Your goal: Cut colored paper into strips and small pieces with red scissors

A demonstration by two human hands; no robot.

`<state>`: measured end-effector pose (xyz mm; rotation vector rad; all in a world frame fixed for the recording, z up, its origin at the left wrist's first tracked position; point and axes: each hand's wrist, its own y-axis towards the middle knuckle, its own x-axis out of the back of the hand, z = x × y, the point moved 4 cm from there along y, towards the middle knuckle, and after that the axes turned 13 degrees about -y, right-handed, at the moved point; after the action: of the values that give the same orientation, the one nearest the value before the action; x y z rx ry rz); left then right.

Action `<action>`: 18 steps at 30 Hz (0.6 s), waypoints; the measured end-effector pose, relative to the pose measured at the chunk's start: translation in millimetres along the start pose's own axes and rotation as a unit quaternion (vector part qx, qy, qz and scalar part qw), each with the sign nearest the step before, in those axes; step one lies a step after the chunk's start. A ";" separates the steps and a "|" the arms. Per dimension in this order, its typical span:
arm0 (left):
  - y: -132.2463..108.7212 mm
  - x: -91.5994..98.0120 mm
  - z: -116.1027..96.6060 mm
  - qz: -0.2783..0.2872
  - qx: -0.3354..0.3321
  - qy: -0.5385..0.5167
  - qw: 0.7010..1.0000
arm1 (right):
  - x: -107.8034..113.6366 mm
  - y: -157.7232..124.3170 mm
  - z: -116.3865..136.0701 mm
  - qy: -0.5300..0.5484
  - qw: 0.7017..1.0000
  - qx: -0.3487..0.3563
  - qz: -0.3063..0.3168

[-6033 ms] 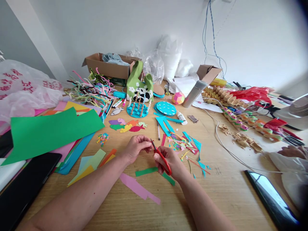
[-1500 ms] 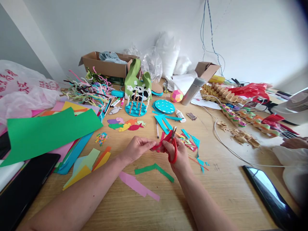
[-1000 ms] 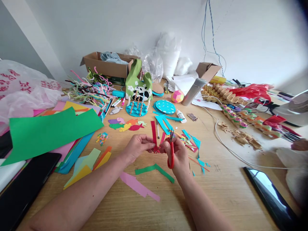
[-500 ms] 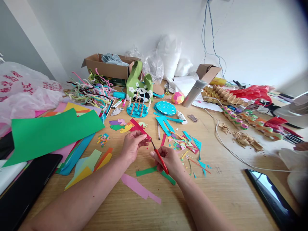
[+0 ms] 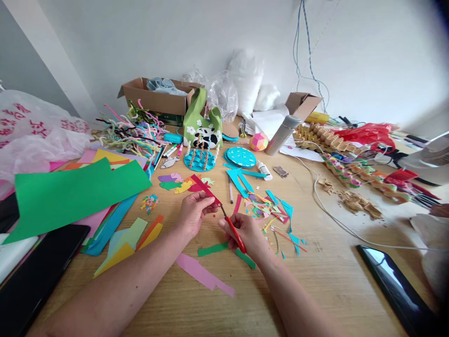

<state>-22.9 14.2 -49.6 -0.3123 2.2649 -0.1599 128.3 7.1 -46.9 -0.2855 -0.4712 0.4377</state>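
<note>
My left hand (image 5: 192, 213) pinches a narrow red paper strip (image 5: 203, 186) that slants up and to the left from my fingertips. My right hand (image 5: 247, 234) is closed round the red handles of small scissors (image 5: 233, 229), whose blades point up-left and meet the strip's lower end between the two hands. Both hands hover just above the wooden table (image 5: 333, 276). Under my right wrist lies a bent green paper strip (image 5: 224, 250), and a pink paper piece (image 5: 203, 275) lies nearer to me.
Coloured paper scraps (image 5: 268, 208) litter the table right of my hands. Paper fish (image 5: 182, 183), a large green sheet (image 5: 73, 192) on stacked paper, pipe cleaners (image 5: 133, 131) and a cardboard box (image 5: 157, 96) lie beyond. A dark tablet (image 5: 396, 290) lies right, another person's hand (image 5: 438, 210) at far right.
A second ago the strip stood upright between my hands with the scissors pointing up; now the strip leans up-left and the scissors' blades meet its lower end. Almost nothing moved in the last half second.
</note>
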 end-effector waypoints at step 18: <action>-5.8 -6.4 3.4 0.040 0.036 0.029 0.998 | 0.3 -1.7 1.8 0.027 0.999 0.011 0.032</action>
<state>-15.3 10.3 -46.0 -0.1820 2.3184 -0.2100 128.1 6.1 -44.6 -0.2914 -0.4042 0.4963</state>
